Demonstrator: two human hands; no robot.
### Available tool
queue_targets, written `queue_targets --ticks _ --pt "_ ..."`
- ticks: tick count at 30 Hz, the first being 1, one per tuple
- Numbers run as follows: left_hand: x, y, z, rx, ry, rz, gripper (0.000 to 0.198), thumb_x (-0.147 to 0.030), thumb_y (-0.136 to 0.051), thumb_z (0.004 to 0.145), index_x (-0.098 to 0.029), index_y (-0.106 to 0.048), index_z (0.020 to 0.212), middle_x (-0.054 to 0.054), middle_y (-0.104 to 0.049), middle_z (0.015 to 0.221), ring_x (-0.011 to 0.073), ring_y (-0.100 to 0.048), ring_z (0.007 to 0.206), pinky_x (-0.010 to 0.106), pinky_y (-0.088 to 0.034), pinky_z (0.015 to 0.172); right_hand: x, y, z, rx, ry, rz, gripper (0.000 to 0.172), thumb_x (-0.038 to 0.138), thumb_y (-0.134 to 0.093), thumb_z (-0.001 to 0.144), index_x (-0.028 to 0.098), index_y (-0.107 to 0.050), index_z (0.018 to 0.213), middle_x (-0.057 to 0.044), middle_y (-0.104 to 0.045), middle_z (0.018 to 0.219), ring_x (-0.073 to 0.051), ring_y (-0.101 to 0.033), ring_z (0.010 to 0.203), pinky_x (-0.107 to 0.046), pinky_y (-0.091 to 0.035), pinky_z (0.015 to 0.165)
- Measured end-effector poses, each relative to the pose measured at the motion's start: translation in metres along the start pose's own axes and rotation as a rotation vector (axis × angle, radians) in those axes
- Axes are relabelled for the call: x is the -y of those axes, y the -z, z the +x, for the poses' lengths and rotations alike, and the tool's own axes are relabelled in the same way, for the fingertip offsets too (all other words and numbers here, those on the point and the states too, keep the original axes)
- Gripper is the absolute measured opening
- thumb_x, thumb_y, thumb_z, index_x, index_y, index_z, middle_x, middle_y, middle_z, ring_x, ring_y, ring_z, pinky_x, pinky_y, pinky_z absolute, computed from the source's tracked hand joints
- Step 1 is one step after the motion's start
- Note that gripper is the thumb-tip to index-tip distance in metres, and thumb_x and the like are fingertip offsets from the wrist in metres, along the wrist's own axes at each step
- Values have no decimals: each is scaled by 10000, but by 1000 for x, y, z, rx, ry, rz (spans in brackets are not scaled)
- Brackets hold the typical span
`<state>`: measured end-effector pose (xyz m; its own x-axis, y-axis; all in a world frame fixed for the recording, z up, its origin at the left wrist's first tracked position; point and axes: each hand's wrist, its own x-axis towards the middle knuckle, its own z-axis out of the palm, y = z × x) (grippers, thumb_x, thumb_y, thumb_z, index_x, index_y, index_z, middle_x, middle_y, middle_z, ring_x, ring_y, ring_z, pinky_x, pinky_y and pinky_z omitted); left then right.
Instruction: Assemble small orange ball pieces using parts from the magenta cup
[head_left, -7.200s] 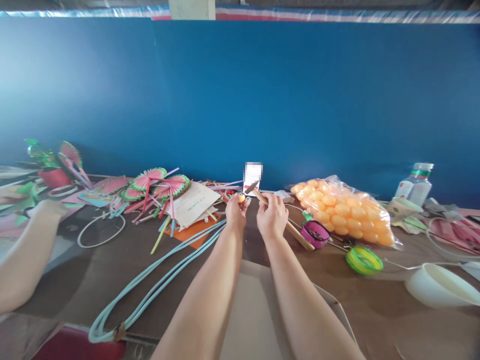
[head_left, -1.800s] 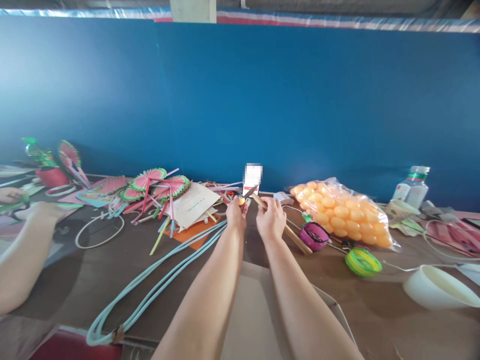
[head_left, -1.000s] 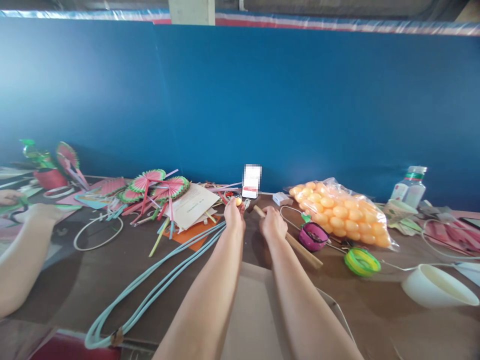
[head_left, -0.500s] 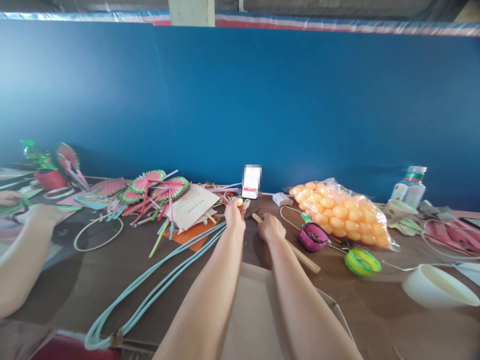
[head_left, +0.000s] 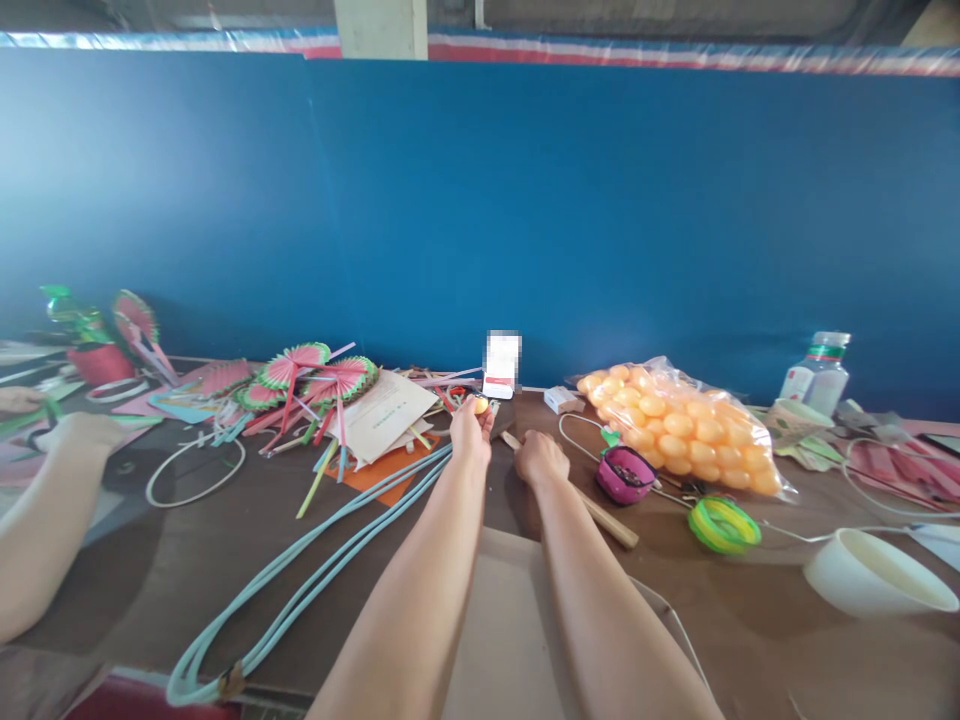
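My left hand [head_left: 471, 430] is closed on a small orange ball [head_left: 481, 405], which shows at its fingertips. Beside it my right hand [head_left: 541, 458] is wrapped round a wooden stick [head_left: 611, 522] that lies slanting on the brown table [head_left: 750, 640]. Just beyond both hands a phone [head_left: 501, 366] with a bright screen leans at the blue board. A clear bag of orange balls [head_left: 682, 425] lies to the right, with a purple pouch [head_left: 625, 474] in front of it. A small white box [head_left: 562, 400] stands behind my right hand.
Pale blue tubing [head_left: 300, 565] loops across the left. Paper fans [head_left: 341, 378], strips and papers [head_left: 386, 412] are piled behind it. Another person's arm [head_left: 64, 510] is at the far left. Green rings [head_left: 724, 524], a white bowl [head_left: 877, 572] and a bottle [head_left: 817, 378] stand right.
My two hands stay in nearly the same places. The view has shifted very slightly, and the fingers of my left hand have shifted a little around the orange ball.
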<state>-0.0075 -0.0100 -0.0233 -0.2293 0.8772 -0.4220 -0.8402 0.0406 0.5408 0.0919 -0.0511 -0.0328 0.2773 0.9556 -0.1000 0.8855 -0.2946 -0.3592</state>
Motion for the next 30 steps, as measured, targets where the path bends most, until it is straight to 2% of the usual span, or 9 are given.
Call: queue_targets --ticks 3,5,8,11,15,18,21,24,30 --pt "0 -1 -3 28 8 -8 67 -214 -586 883 -156 -602 912 24 -608 728 78 -596 584 171 -483 562 0 1 -1 -26 7 39 318 202 -512 846 209 -681 1115 -169 -612 1240 -336 -566 1182 -456 -460 915" --pt "-1 -2 -7 70 14 -11 68 -208 -576 888 -144 -599 889 32 -605 714 86 -598 591 175 -480 562 1 3 -2 -104 53 139 324 238 -526 852 220 -674 1140 -161 -619 1227 -322 -566 1178 -449 -455 930" --pt "-2 -3 -13 200 47 -1 104 -212 -559 898 -128 -604 855 56 -621 726 104 -609 617 195 -487 572 2 5 1 -267 166 439 310 278 -535 853 219 -673 1125 -118 -654 1179 -256 -598 1120 -385 -458 947" --pt "-2 -3 -19 347 82 17 120 -212 -558 897 -119 -624 858 76 -646 761 116 -617 645 216 -498 604 3 6 7 -325 260 882 277 335 -557 830 202 -682 1039 -74 -704 1069 -204 -643 987 -329 -485 899" --pt "-1 -1 -22 500 103 68 132 -241 -611 865 -117 -652 883 83 -665 776 120 -615 664 234 -506 658 4 5 12 -218 219 1403 334 456 -653 743 222 -682 981 -33 -720 965 -188 -649 879 -305 -512 760" --pt "1 0 -23 572 106 105 155 -261 -648 840 -115 -665 891 85 -670 774 129 -619 681 246 -507 686 4 8 11 -75 190 1591 378 495 -717 679 241 -686 956 -9 -711 887 -165 -632 786 -286 -503 680" --pt "1 1 -25 597 99 126 155 -261 -635 847 -113 -670 878 80 -668 763 126 -616 676 245 -503 691 5 13 7 30 177 1680 392 494 -761 640 244 -701 935 4 -697 818 -139 -603 711 -271 -491 657" --pt "1 1 -26 617 79 128 138 -252 -636 842 -121 -670 872 68 -666 759 122 -612 668 249 -508 697 5 17 3 95 178 1732 415 465 -802 604 249 -715 947 15 -700 832 -115 -590 698 -250 -476 661" --pt "3 1 -25 651 57 138 135 -238 -654 827 -123 -670 895 62 -673 786 120 -619 669 247 -509 693 5 18 2 96 197 1730 461 426 -834 559 237 -717 963 10 -704 856 -124 -613 754 -251 -460 688"
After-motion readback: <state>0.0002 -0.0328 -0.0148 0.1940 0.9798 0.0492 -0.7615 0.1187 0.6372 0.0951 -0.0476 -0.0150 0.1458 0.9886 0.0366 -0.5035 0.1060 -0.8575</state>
